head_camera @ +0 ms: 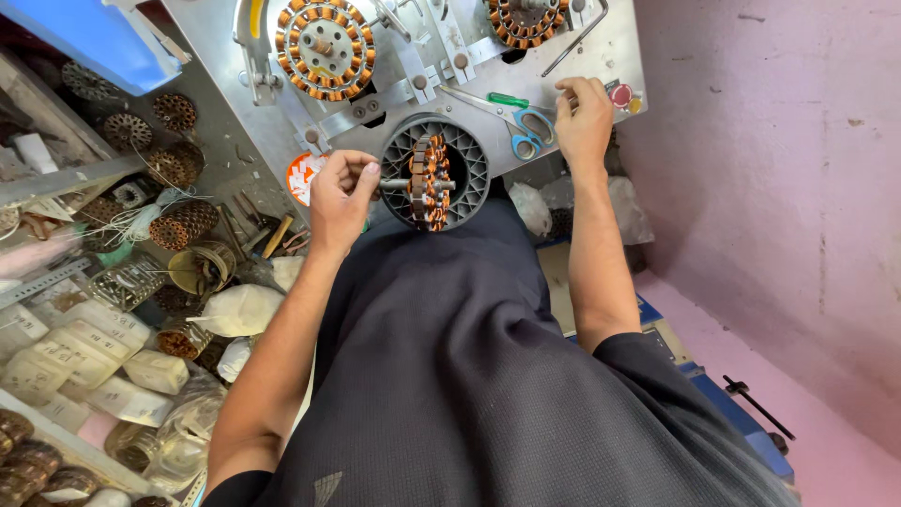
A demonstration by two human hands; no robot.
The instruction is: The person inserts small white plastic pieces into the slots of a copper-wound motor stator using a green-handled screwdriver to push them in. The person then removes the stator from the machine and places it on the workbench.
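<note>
Your left hand pinches fine wire beside the copper-wound stator seated in its grey fixture; right hand rests curled on the machine plate. Overtension risks snapping the wire.

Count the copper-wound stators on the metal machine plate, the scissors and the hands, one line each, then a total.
Copper-wound round stators: 3
Blue-and-green-handled scissors: 1
Hands, left hand and right hand: 2
Total: 6

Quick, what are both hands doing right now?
Left hand: fingers pinched shut beside the copper-wound stator; anything held is too small to tell.
Right hand: curled on the grey metal plate, contents hidden.
</note>
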